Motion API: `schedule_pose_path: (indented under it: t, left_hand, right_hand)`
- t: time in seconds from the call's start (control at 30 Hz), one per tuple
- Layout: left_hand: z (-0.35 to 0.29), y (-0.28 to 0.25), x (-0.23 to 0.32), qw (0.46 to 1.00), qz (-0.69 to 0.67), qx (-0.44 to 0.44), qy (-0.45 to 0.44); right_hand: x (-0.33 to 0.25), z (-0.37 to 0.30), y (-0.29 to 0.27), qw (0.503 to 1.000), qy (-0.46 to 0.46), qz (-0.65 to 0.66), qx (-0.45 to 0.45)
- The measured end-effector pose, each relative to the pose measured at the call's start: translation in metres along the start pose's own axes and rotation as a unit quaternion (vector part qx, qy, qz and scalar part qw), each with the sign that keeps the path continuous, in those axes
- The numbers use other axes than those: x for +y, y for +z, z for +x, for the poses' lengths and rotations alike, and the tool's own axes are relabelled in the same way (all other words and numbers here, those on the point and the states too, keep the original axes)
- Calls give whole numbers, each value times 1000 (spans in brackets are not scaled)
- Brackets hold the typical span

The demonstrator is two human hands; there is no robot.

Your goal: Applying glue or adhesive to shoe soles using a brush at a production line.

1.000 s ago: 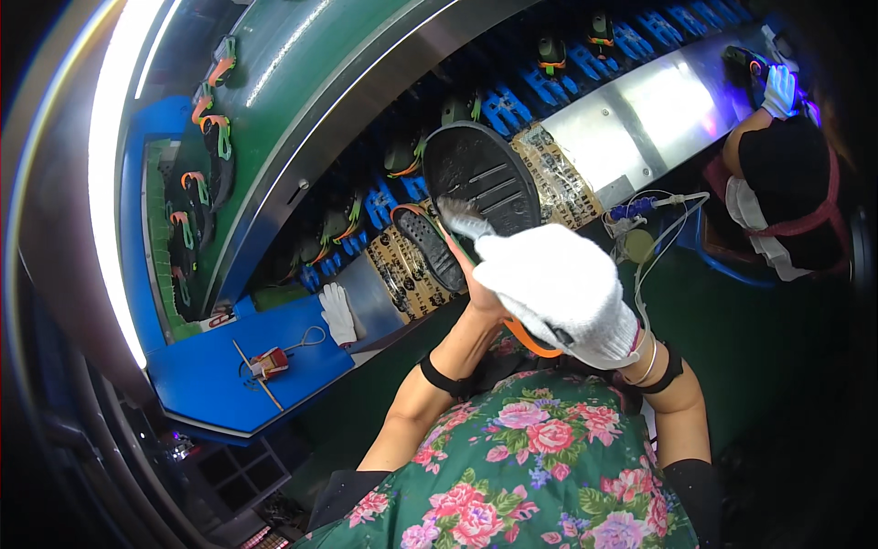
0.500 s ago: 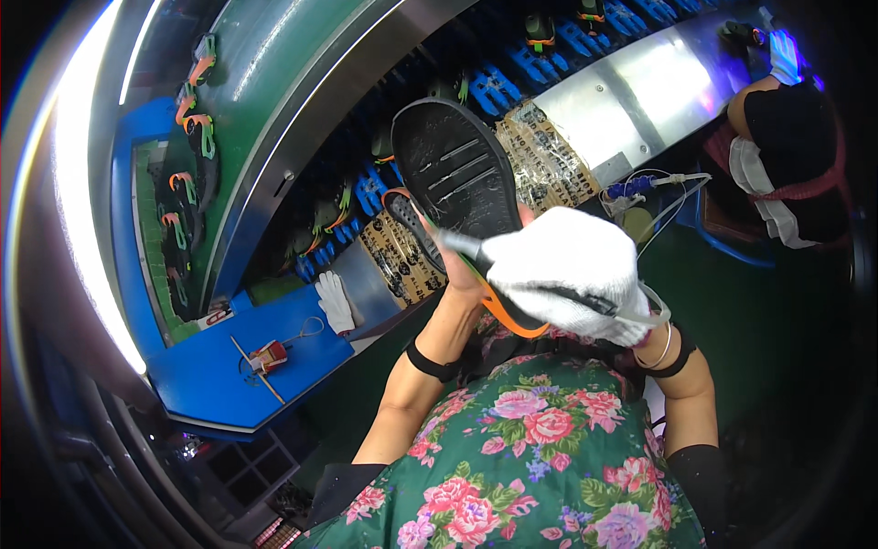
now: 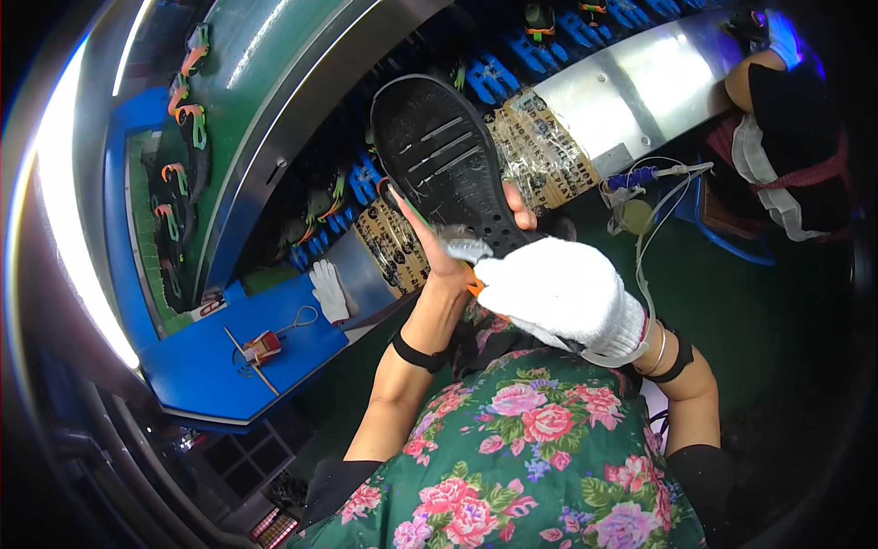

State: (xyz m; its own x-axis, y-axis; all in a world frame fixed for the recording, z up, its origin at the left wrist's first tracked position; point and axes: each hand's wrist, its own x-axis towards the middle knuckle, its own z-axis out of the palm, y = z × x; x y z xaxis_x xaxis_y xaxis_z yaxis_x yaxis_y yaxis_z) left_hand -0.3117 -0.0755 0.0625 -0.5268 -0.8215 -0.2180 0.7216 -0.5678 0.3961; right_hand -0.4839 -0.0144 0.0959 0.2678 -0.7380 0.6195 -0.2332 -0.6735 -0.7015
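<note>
A black shoe sole (image 3: 445, 151) is held up in front of my apron, its grooved, holed face toward me. My bare left hand (image 3: 443, 258) grips it from below and behind, thumb along the left edge, with fingertips showing at the right edge. An orange strip (image 3: 475, 283) shows beneath the sole. In a white knit glove, my right hand (image 3: 562, 284) is closed on a small brush (image 3: 469, 249), whose pale, motion-smeared head is at the sole's lower part. The glove covers the brush's handle. A clear tube (image 3: 642, 274) leads up from near my right wrist.
A blue side table (image 3: 201, 361) carries a white glove (image 3: 328, 291) and a red device (image 3: 262, 348). Behind the sole runs a metal ledge (image 3: 658, 78) partly covered with taped cardboard (image 3: 549, 151), beside several blue racks (image 3: 494, 78). A co-worker's gloved hand (image 3: 783, 38) is at far right.
The sole has shifted slightly up and left, showing more of its holed lower part. My right hand and the brush have turned and moved slightly down and left across it.
</note>
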Motion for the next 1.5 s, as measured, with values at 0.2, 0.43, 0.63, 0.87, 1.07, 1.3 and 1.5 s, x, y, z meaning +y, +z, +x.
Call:
schedule_pose_path:
  t: [0.2,0.43,0.63,0.87,1.07,1.3,1.5]
  left_hand:
    - [-2,4,8,997,31,-55,35]
    - [-2,2,18,997,67,-14,39]
    - [3,1,25,990,120,-44,52]
    - [8,5,28,986,151,-42,56]
    - [11,-1,35,985,154,-60,53]
    - [14,7,41,985,158,-51,42]
    - [20,8,44,983,154,-88,41]
  right_hand:
    - [1,5,-22,994,77,74,9]
    - [-4,2,-15,980,127,146,38]
    - [-4,-1,-15,989,107,95,26]
    - [2,-8,-18,959,199,189,67]
    - [1,-7,-20,966,165,198,21]
    - [2,-7,-21,977,143,156,13]
    - [2,-7,-23,965,193,172,34]
